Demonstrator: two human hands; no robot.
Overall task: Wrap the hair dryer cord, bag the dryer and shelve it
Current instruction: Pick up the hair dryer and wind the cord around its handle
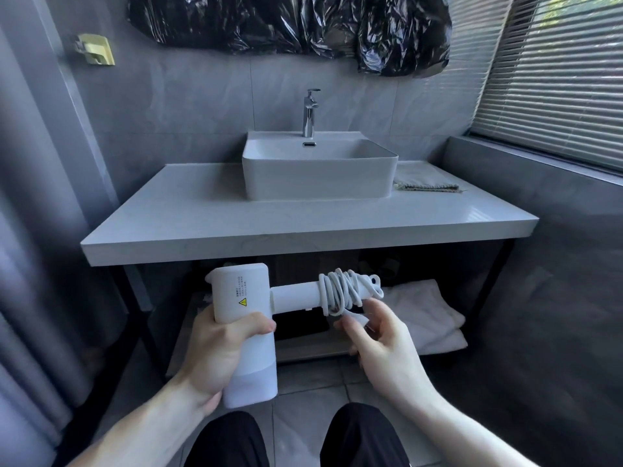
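Holding: left hand [215, 352] grips barrel of white hair dryer [244, 328], fingers curled round it, in the air below the front edge of the vanity counter [202, 217]
Cord: white cord [340, 291] coiled round the dryer handle, which points right; loops bunched near the handle end
Right hand: right hand [377, 338] at the handle end, fingers curled, pinching the loose white cord end just under the coil
Counter: pale stone slab on dark frame; white vessel basin [320, 166] centred at back edge, chrome tap [310, 112] behind it
Cloth: folded grey cloth [426, 183] at back right corner, beside the basin
Lower shelf: folded white towels [428, 318] on the right side
Room: grey tiled walls and floor; black plastic sheet [290, 21] on the wall above the basin; slatted blind [556, 75] at right; brass fitting [96, 48] upper left
Person: dark trousers at bottom edge
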